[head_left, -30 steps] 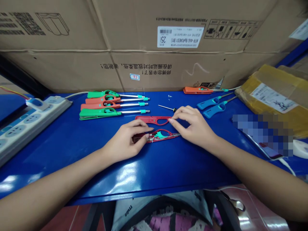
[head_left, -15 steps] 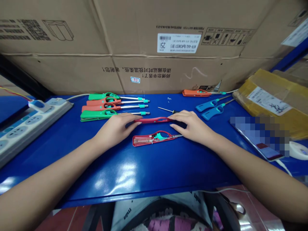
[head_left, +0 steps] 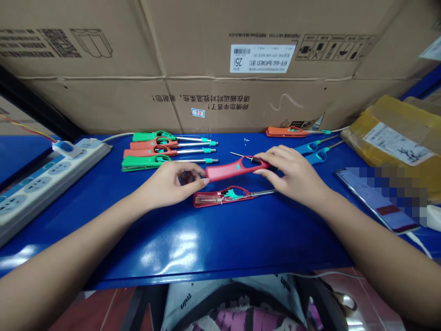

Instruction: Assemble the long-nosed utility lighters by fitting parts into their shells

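A red lighter casing half (head_left: 223, 171), smooth outer face toward me, is held up above the table. My right hand (head_left: 292, 170) grips its narrow end between thumb and fingers. At its wide end, my left hand (head_left: 174, 184) has curled fingers and a thumb pinching the edge. Just below lies the other half of the red lighter (head_left: 208, 199), open side up, with its fuel tank, teal trigger and thin wires showing and a metal tube (head_left: 263, 193) pointing right. A screwdriver (head_left: 241, 156) lies behind the held casing, partly covered by it.
Several green and orange-red lighters (head_left: 148, 162) lie in a row at back left, near a power strip (head_left: 51, 179). An orange lighter (head_left: 285, 132), blue lighters (head_left: 315, 157), a yellow-taped parcel (head_left: 375, 115) and a phone (head_left: 372, 197) are right. A cardboard box (head_left: 120, 101) stands behind.
The red casing half has turned from edge-on to show its broad outer face, its right end raised. Both hands have shifted with it, and the camera view has moved slightly.
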{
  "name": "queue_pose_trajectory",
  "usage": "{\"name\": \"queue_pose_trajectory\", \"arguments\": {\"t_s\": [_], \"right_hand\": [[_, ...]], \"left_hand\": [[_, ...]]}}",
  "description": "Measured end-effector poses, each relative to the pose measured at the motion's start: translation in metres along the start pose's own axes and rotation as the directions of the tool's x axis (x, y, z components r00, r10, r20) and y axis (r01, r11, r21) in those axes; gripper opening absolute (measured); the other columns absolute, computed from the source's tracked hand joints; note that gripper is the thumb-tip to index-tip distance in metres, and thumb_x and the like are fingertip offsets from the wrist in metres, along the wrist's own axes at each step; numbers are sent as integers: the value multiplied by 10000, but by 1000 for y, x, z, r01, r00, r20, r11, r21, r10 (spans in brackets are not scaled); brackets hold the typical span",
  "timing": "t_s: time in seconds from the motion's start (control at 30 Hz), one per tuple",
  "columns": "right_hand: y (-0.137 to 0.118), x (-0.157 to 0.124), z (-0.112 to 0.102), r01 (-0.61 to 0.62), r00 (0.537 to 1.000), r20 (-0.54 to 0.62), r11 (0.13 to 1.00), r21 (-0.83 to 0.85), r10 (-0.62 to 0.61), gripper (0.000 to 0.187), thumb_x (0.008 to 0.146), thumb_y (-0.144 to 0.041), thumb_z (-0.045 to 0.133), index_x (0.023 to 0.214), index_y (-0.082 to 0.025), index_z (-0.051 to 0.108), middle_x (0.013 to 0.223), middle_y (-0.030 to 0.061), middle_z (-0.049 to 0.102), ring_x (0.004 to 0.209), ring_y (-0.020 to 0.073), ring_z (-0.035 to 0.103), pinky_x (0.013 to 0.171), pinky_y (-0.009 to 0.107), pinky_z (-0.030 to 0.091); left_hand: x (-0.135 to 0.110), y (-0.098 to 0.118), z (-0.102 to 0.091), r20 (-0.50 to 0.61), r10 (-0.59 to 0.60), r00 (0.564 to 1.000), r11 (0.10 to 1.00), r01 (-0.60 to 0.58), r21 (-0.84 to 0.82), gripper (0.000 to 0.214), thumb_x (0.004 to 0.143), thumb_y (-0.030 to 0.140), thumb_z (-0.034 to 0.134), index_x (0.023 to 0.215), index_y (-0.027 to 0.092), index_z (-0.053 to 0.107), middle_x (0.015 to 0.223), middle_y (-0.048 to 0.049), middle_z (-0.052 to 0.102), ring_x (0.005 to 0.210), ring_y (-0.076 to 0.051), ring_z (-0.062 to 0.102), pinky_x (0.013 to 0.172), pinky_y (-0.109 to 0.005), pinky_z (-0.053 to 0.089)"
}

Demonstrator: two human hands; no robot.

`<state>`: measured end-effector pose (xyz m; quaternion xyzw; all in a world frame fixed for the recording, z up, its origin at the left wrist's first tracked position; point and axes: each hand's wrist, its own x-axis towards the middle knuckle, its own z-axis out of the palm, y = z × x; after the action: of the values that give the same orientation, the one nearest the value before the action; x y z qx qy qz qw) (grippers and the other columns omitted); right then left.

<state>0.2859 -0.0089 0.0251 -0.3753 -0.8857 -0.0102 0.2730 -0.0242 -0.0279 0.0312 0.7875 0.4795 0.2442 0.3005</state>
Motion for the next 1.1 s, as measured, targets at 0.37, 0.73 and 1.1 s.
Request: {"name": "queue_pose_trajectory", "arguments": {"t_s": [0.37, 0.73, 1.1], "right_hand": [[-1, 0, -1, -61, 993, -103, 997, 47, 65, 261, 960, -348, 605, 1174, -219, 679, 987, 104, 684, 946, 277, 629, 837, 437, 507], [-10, -2, 5, -64, 998, -2, 951, 302, 68, 253, 883, -328, 715, 1106, -212, 743, 925, 67, 730, 855, 222, 666, 799, 382, 530], [-22, -4, 6, -21, 987, 162, 960, 280, -26, 218, 872, -336, 740, 1045, -203, 747, 954, 72, 727, 917, 224, 632, 835, 374, 501]], "left_hand": [[1, -6, -9, 354, 79, 932, 994, -99, 40, 247, 889, 429, 655, 886, 191, 720, 891, -26, 722, 769, -143, 627, 675, -237, 482], [2, -7, -17, 156, 121, 980, 990, -131, 58, 242, 857, 326, 611, 1020, 164, 689, 933, -43, 722, 761, -158, 642, 667, -260, 522], [-13, 13, -6, 224, 372, 901, 859, -426, 283, 306, 943, 399, 613, 1117, 177, 730, 974, -69, 721, 853, -183, 669, 796, -301, 546]]}}
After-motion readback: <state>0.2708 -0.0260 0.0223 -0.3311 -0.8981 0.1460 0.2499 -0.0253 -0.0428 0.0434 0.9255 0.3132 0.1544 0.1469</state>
